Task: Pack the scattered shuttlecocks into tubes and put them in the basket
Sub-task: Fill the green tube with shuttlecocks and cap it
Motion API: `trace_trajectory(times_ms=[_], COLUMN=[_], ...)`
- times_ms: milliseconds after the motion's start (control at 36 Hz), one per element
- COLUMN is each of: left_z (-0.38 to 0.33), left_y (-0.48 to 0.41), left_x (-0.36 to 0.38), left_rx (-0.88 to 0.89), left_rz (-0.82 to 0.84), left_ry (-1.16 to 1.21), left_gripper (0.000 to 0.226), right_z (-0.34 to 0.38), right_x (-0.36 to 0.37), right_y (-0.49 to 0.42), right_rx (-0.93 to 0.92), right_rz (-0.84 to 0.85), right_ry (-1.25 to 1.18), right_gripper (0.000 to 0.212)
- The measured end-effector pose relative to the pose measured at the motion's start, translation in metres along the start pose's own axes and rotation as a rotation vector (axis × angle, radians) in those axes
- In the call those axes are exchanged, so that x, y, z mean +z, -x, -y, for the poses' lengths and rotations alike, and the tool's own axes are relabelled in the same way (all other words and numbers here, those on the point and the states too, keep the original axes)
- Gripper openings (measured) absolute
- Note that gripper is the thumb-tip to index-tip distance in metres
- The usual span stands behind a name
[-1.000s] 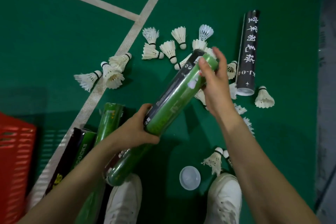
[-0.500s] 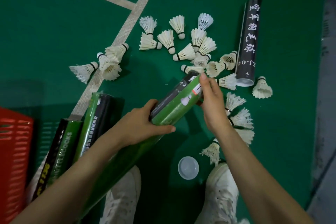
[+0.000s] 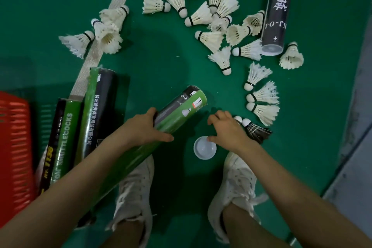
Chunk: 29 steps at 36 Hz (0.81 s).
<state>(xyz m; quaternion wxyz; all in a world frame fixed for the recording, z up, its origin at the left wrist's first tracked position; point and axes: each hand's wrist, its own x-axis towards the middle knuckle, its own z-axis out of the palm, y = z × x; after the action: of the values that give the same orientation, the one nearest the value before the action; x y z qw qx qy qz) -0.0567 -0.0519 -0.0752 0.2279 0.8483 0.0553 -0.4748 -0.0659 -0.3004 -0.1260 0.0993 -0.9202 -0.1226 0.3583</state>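
My left hand (image 3: 146,129) grips a green and black shuttlecock tube (image 3: 177,113) that slants up to the right above the court floor. My right hand (image 3: 228,132) hovers with spread, curled fingers over a white tube cap (image 3: 205,149) lying on the floor, its thumb at the cap's rim. Two shuttlecocks (image 3: 253,129) in shadow lie just right of that hand. Several white shuttlecocks (image 3: 213,16) are scattered across the green floor ahead. A red basket (image 3: 14,147) stands at the left edge.
Two green and black tubes (image 3: 100,110) (image 3: 60,139) lie on the floor beside the basket. A black tube with white lettering (image 3: 276,10) lies at upper right. A white court line (image 3: 106,24) runs diagonally. My white shoes (image 3: 235,185) stand below the cap.
The tube in my left hand came down and toward me. My right hand left the tube's far end and dropped to the white cap on the floor.
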Motion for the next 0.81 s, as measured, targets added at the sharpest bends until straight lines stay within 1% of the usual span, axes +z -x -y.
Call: trace_trajectory(times_ms=[56,111,167,194,250,333,417,556,583,639,694,750,806], left_z=[-0.004,-0.008,-0.014,-0.017,-0.023,-0.031,-0.035,-0.037,-0.037,-0.037,-0.037,-0.037,-0.038], left_y=[-0.001,-0.004,-0.007,-0.008,-0.011,-0.014,-0.016,-0.019,-0.020,-0.020,-0.020,-0.020,-0.020], left_x=[0.003,0.008,0.013,0.016,0.021,0.026,0.027,0.024,0.022,0.019,0.018,0.018,0.018], left_rx=[0.009,0.017,0.020,0.022,0.029,0.039,0.047,0.062,0.060,0.056,0.056,0.057,0.055], left_rz=[-0.019,-0.065,-0.105,-0.111,-0.104,-0.106,-0.129,-0.203,-0.215,-0.233,-0.237,-0.229,-0.222], left_ry=[0.003,0.000,-0.022,-0.034,-0.039,-0.060,-0.069,-0.069,-0.067,-0.069,-0.069,-0.071,-0.074], left_gripper=[0.075,0.071,0.068,0.067,0.067,0.071,0.072,0.074,0.074,0.077,0.078,0.078,0.077], right_z=[-0.003,-0.009,-0.017,-0.021,-0.029,-0.034,-0.029,-0.017,-0.016,-0.015,-0.015,-0.014,-0.012], right_x=[-0.001,-0.005,-0.011,-0.012,-0.014,-0.012,-0.012,-0.016,-0.016,-0.017,-0.018,-0.018,-0.017], right_y=[0.001,0.003,0.007,0.009,0.011,0.011,0.007,0.002,0.002,0.005,0.009,0.011,0.012], right_rx=[0.017,0.055,0.113,0.150,0.217,0.258,0.249,0.254,0.258,0.284,0.334,0.386,0.409], right_rz=[-0.102,-0.218,-0.281,-0.272,-0.196,-0.130,-0.143,-0.184,-0.193,-0.192,-0.138,-0.055,-0.010], right_ry=[-0.006,-0.026,-0.019,-0.006,0.000,-0.088,-0.183,-0.243,-0.235,-0.125,-0.022,-0.026,-0.071], right_gripper=[0.048,0.047,0.045,0.045,0.048,0.050,0.053,0.053,0.052,0.050,0.050,0.053,0.053])
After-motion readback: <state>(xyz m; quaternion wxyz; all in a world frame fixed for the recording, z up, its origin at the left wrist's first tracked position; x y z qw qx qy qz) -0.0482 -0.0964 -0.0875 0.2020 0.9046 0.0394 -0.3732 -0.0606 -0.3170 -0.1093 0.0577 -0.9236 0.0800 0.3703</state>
